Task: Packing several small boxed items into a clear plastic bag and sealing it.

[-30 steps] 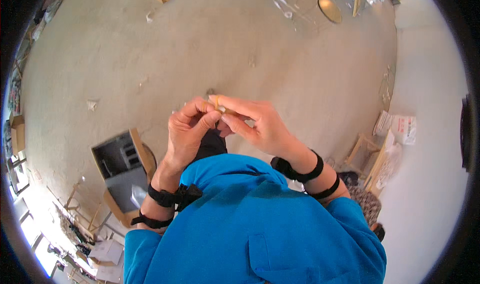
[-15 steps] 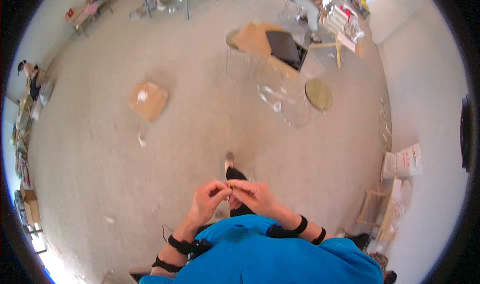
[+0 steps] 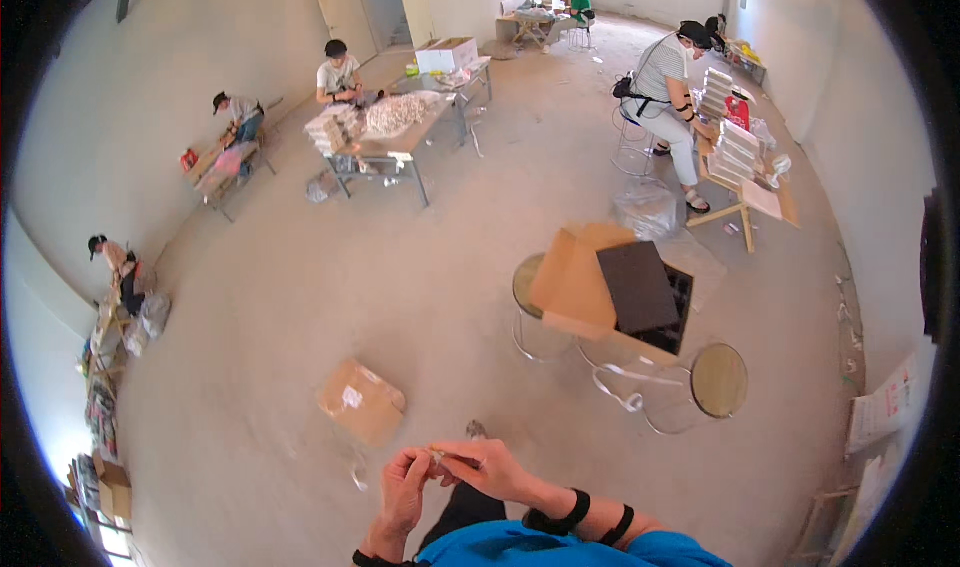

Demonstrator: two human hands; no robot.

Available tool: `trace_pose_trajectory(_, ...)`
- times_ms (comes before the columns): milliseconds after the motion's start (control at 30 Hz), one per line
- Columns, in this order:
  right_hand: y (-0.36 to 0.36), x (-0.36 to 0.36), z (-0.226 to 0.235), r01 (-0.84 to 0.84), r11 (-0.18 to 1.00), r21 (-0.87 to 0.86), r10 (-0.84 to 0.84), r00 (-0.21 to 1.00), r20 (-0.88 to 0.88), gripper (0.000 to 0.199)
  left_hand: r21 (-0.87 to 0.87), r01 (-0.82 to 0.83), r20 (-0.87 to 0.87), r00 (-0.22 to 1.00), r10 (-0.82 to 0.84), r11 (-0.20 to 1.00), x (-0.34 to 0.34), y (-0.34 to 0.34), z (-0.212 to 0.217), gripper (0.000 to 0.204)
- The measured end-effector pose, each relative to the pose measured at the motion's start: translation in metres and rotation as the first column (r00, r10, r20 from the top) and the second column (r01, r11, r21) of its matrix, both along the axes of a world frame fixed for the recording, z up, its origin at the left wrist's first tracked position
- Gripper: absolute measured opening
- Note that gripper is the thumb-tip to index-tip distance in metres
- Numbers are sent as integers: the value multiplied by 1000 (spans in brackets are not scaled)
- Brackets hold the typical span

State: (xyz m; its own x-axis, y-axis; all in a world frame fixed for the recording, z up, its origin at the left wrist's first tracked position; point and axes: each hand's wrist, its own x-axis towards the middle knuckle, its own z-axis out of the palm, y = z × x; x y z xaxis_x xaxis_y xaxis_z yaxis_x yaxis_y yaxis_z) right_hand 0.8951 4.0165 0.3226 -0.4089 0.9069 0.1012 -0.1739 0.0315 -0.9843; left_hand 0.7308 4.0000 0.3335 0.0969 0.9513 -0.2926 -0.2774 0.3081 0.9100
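At the lower middle, my left hand [image 3: 403,489] and my right hand [image 3: 490,469] meet in front of my body. Both are closed, with thumbs and fingertips pinched around something tiny and pale [image 3: 437,456], too small to name. My fingers cover most of it. Black straps circle my right forearm, and one shows at my left wrist. Below my hands are my dark trouser leg and one shoe on the bare floor.
A taped cardboard box [image 3: 362,403] lies on the floor ahead. Right of it, an open carton [image 3: 575,292] with a dark foam sheet [image 3: 638,287] rests between two round stools, one a stool [image 3: 719,381] with a loose strap beside it. Several people work at tables [image 3: 425,125] farther off.
My view has lifted, so more of the far room and its workers shows. My hands sit lower in the picture and still pinch together. The boxes and stools appear nearer.
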Motion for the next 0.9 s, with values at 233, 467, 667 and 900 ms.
trace_pose_trajectory(233, 222, 17, -12, 208, 965, -160, -212, 977, -7, 28, -47, 186, 324, 932, -161, 981, 17, 266, -31, 14)
trace_pose_trajectory(467, 420, 35, 1, 575, 793, -202, -604, 786, -131, 24, -26, 383, 475, 818, -326, 923, 54, 502, -5, 19)
trace_pose_trajectory(667, 578, 86, -20, 459, 848, -266, -513, 838, -188, 22, -49, 387, 253, 897, -363, 921, 74, 688, -13, 14)
trace_pose_trajectory(900, 813, 107, 1, 2, 992, -124, -36, 963, -268, 34, -61, 494, -125, 858, -498, 867, 99, 883, -8, 23)
